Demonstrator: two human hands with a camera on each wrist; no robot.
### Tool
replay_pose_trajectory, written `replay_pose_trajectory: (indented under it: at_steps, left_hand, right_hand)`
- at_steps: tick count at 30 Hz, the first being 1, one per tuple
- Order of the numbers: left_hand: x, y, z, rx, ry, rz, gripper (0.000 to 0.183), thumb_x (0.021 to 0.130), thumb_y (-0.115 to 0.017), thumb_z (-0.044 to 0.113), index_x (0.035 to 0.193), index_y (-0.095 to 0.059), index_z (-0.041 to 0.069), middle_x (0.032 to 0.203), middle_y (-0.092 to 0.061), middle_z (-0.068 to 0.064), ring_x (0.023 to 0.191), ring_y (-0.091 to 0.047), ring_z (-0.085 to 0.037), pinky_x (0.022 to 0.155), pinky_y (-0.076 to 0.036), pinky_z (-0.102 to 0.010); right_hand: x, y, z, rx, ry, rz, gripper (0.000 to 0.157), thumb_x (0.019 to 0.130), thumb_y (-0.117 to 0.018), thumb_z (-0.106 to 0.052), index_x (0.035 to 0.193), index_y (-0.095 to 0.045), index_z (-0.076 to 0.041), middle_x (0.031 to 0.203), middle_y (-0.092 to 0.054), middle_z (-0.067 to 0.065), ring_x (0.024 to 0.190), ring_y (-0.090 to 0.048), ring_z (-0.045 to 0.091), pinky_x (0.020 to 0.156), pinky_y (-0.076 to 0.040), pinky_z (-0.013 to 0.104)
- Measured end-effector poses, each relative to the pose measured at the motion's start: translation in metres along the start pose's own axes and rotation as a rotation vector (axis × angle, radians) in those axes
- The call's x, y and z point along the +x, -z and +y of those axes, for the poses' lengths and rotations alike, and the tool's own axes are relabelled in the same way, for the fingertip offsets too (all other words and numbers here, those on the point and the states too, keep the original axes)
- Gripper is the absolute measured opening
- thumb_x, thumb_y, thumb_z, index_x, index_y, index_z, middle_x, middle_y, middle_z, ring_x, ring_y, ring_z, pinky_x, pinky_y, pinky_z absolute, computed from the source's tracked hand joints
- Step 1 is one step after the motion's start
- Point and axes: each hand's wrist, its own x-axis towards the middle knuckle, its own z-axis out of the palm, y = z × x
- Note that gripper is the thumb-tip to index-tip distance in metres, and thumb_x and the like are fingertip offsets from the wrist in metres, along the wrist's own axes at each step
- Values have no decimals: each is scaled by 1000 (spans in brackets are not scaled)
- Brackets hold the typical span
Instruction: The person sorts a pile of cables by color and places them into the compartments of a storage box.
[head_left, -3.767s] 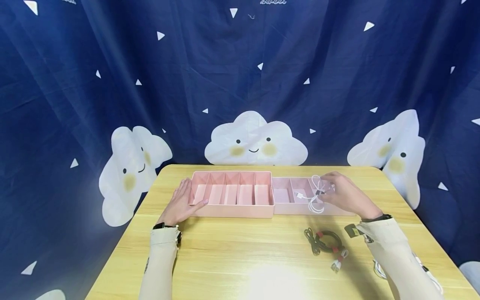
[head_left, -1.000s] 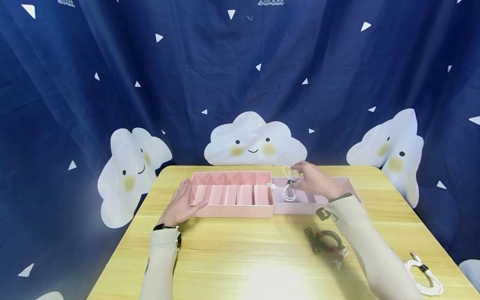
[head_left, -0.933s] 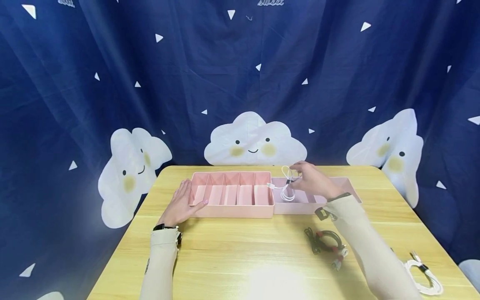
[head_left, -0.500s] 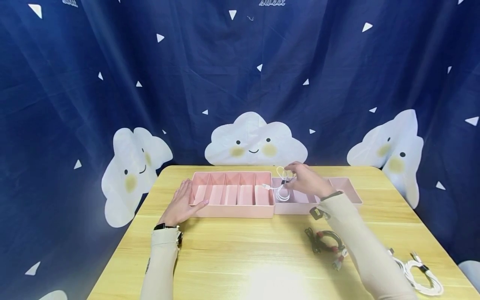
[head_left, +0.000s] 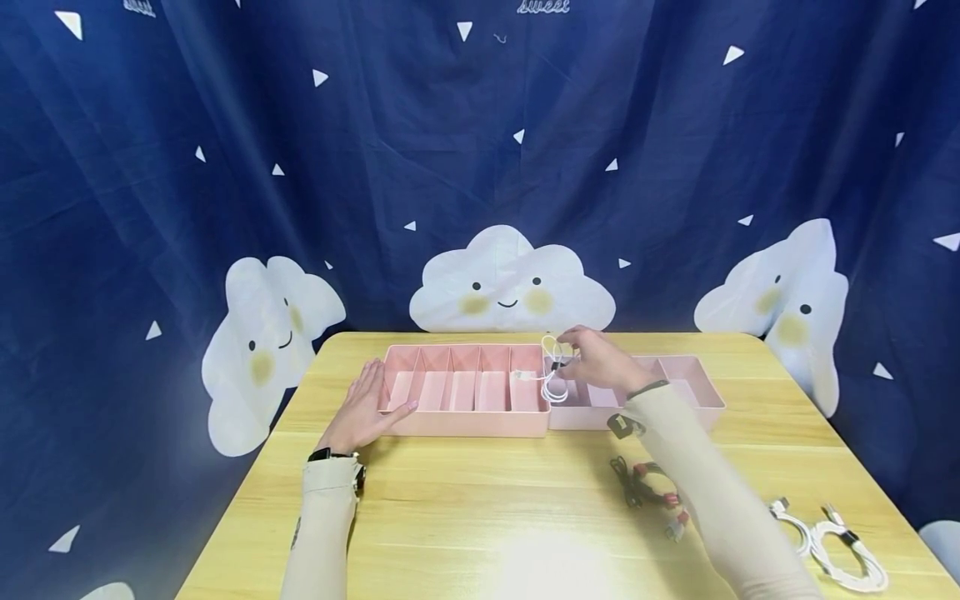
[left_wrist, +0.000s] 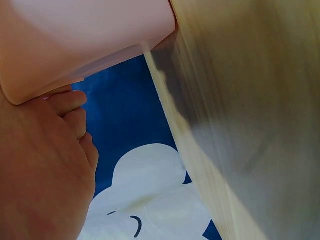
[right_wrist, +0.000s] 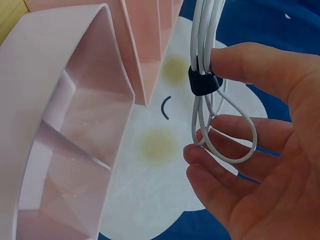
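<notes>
My right hand [head_left: 600,362] pinches a coiled white charging cable [head_left: 553,390] bound with a black strap [right_wrist: 205,82]. In the head view the coil hangs where the two boxes meet, its plug end [head_left: 521,375] over the rightmost compartment of the pink divided box [head_left: 465,423]. Thumb and fingers hold the bundle at the strap in the right wrist view. My left hand [head_left: 362,414] rests against the pink box's left end, thumb along its front. Under my right hand stands the pale lilac divided box [head_left: 585,418], end to end with the pink one.
On the wooden table [head_left: 450,508] lie a black cable [head_left: 626,483] with red bands and a red-and-white plug end [head_left: 677,527], partly behind my right forearm. Two white coiled cables [head_left: 855,575] lie near the right front edge. A blue cloud-print curtain [head_left: 480,167] hangs behind the table.
My right hand has carried the white cable leftward across the lilac box to the pink box's right end. More of the lilac box's right side shows. My left hand has stayed in place.
</notes>
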Motion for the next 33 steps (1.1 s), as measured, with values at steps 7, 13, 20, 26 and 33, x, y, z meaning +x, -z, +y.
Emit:
replay_pose_trajectory:
  at_steps: [7,13,20,26,33]
  left_hand:
    - [1,-1,-2,-2,-11,14,117,92,-59,72,164,-7,-3,174,-6,-21,164,-1,-37,130,-11,-64]
    - [1,-2,-2,-4,-12,15,117,92,-59,72,164,-8,-4,174,-6,-21,163,-2,-38,130,-11,-65]
    - [0,-2,-1,-7,-10,10,117,92,-59,72,164,-7,-4,174,-5,-21,163,-1,-38,130,-10,-64]
    - [-1,-2,-2,-10,-3,8,117,91,-60,72,164,-7,-4,174,-5,-21,164,-1,-38,130,-10,-64]
    - [-1,-2,-1,-15,0,10,117,91,-60,72,164,-7,-3,175,-4,-20,164,-1,-37,130,-10,-63]
  right_hand:
    - [6,-8,0,-5,1,14,63,80,-83,-11,135,-62,10,138,-64,25,121,-64,41,105,-54,53]
    - [10,-16,1,3,8,4,63,79,-84,-10,134,-62,9,135,-65,24,121,-64,42,105,-55,53]
    - [15,-24,1,33,65,-14,56,78,-85,-6,128,-66,11,126,-68,23,111,-67,36,101,-57,51]
    - [20,-31,0,27,104,-29,50,77,-83,-2,123,-67,11,118,-69,22,104,-69,32,96,-59,48]
    - [21,-36,-1,4,111,-44,56,79,-83,-5,129,-64,13,125,-68,26,112,-67,38,103,-56,51]
